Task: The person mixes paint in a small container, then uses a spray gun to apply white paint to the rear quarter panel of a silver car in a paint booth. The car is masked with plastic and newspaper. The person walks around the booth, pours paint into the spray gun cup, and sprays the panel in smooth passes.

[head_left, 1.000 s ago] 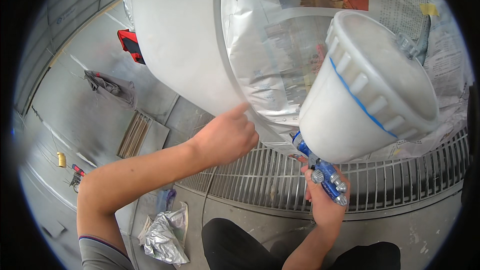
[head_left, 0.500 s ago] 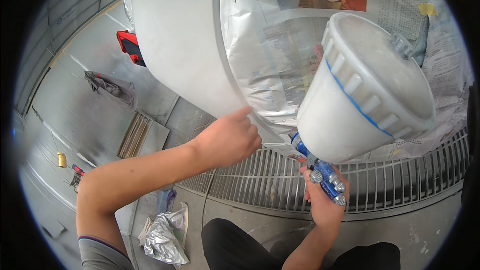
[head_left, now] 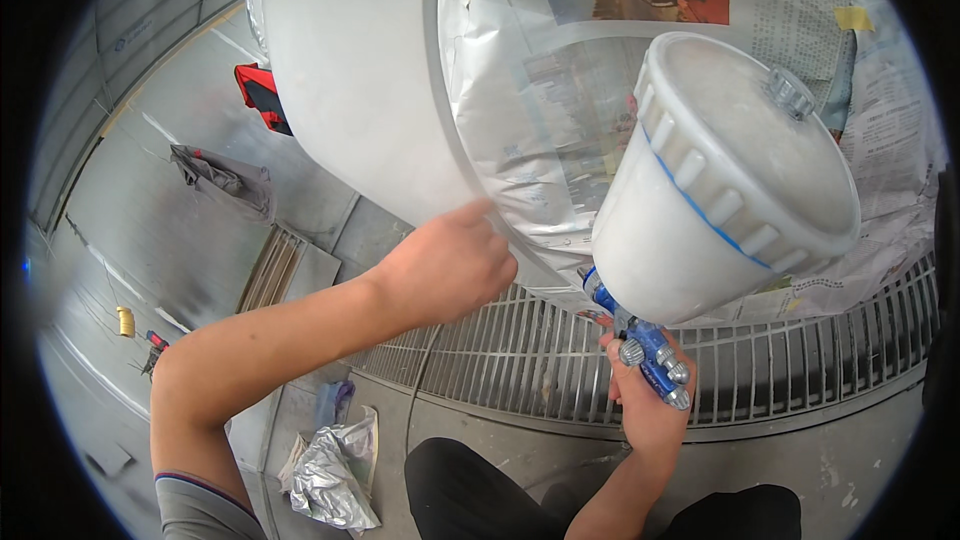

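My right hand (head_left: pixel 655 390) is wrapped round the handle of a blue spray gun (head_left: pixel 640 340) with several silver knobs. On top of the gun sits a large white paint cup (head_left: pixel 680 220), tilted, with a ribbed lid, a blue line below its rim and a clear cap. My left hand (head_left: pixel 450 265) is closed with its index finger stretched to the lower edge of a pale grey car body panel (head_left: pixel 360 90). Its thumb and palm side are hidden, so I cannot tell whether anything is between the fingers. Newspaper masking (head_left: pixel 520 140) covers the area right of the panel.
A metal floor grate (head_left: pixel 540 360) curves below the car. Crumpled silver foil (head_left: pixel 335 480) lies on the floor by my knee. To the left are a grey cloth (head_left: pixel 220 175), a slatted panel (head_left: pixel 275 270), a hanging yellow roll (head_left: pixel 125 320) and a red-black light (head_left: pixel 262 98).
My left hand has shifted slightly up and left along the panel edge. The paint cup has tipped slightly leftward, while my right hand stays on the spray gun.
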Motion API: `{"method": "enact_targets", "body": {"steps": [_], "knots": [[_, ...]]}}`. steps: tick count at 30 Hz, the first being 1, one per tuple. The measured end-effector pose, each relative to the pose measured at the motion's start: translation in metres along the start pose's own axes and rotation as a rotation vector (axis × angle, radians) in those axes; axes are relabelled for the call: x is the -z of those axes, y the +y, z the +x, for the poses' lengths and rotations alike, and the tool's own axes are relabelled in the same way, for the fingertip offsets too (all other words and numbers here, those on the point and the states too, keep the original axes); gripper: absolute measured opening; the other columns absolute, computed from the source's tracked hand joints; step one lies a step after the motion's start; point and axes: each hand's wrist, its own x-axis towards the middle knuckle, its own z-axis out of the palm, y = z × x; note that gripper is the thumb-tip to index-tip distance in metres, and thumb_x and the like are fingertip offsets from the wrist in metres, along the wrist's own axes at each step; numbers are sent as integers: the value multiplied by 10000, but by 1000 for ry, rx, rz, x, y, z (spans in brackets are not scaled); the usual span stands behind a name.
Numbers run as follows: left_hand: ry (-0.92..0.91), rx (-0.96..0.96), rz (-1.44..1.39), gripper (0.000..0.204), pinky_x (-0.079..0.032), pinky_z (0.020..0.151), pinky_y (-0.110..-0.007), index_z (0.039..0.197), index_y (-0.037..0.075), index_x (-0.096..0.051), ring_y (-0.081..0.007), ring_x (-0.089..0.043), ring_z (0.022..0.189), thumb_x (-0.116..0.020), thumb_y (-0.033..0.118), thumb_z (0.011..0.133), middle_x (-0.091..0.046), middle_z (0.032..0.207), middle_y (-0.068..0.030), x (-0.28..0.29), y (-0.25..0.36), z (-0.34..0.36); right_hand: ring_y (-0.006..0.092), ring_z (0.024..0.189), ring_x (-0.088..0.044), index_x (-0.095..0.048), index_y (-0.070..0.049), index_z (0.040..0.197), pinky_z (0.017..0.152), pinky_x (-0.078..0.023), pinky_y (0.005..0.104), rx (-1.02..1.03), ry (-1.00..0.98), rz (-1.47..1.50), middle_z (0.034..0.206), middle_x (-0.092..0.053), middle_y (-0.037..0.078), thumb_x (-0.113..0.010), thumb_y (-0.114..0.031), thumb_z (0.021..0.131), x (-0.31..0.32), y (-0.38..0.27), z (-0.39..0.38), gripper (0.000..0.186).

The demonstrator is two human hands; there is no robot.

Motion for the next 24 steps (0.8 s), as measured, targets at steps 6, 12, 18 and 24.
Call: {"method": "enact_targets", "body": {"steps": [6,12,18,24], "knots": [[21,-38,1,89,-462,1163,-467,838,96,-590,-234,-620,748,-618,180,847,-535,756,-38,-9,8,-3,38,525,-498,-748,44,1078,478,-366,252,2,18,22,634,-605,-26,-805,-128,941,-3,0,1,227],[-3,-27,1,89,-464,1157,-464,838,93,-592,-236,-619,750,-619,178,846,-538,759,-39,-6,4,0,38,525,-502,-747,45,1071,480,-373,250,-4,10,30,635,-608,-23,-810,-132,936,-1,1,2,232],[21,0,3,81,-467,1155,-463,834,97,-598,-233,-622,754,-619,175,834,-542,759,-38,1,-1,-1,37,520,-499,-751,43,1075,478,-370,250,-12,15,2,628,-606,-25,-808,-132,937,1,-2,1,230],[7,-30,12,78,-462,1160,-467,840,102,-603,-223,-630,759,-618,179,837,-543,762,-33,-7,10,-1,35,527,-492,-753,45,1103,480,-363,251,5,9,7,627,-600,-28,-808,-133,939,0,-2,1,248]]}}
